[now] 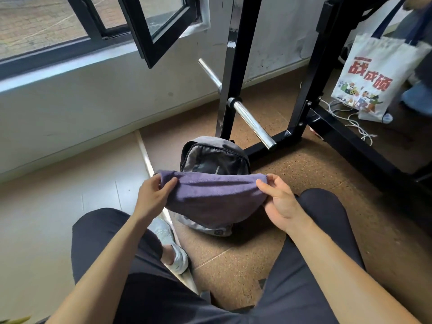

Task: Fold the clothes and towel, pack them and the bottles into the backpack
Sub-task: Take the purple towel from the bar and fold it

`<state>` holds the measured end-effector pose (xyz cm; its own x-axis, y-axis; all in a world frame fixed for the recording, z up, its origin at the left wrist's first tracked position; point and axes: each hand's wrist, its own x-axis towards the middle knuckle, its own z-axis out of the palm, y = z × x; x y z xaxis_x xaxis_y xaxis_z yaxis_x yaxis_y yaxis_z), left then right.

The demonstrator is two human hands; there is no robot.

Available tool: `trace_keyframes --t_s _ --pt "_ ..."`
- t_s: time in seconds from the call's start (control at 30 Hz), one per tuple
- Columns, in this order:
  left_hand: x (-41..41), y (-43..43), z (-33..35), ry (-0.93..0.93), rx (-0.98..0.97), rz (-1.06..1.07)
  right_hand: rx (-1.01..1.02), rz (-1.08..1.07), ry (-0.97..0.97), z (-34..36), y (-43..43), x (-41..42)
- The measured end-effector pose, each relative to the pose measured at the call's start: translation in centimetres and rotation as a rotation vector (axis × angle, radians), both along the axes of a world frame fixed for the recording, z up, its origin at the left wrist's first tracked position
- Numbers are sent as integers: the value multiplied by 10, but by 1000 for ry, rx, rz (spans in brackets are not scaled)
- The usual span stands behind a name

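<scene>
towel (210, 195): purple, held taut between both hands just above the backpack, sagging over its front
left hands (153, 195): pinching the towel's left end, thumb on top
right hands (278, 199): fingers curled round the towel's right end
backpack (215, 157): grey, on the floor, top open, dark lining showing
rack (231, 54): black upright touching the backpack's far side
chrome bar (252, 122): sticks out of the rack, right of the backpack
tote (374, 78): white, printed, well right of the backpack
shoe (173, 246): white, near left of the backpack

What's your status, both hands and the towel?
Left hand, right hand each pinch a top corner of the towel, held up. Backpack open on floor just beyond it. Black rack stands close behind.
</scene>
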<state>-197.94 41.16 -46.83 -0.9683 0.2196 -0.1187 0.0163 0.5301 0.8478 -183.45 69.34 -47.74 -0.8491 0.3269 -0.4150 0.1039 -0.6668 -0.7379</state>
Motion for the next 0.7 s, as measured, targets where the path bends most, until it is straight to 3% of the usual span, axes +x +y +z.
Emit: trace_keyframes --t_s 0.1,0.23,0.37,0.53,0.7 --pt "-11 -5 5 8 -144 20 232 -9 21 7 0 -5" --pt "-20 -12 11 -438 251 118 765 50 -7 17 2 -10" --pt "-18 -23 14 -522 404 -1 1003 223 -76 32 14 -18" --pt "-22 -32 14 -447 254 -234 988 366 -114 58 26 -29" --pt "-31 -32 19 -329 152 -302 531 318 -173 65 27 -38"
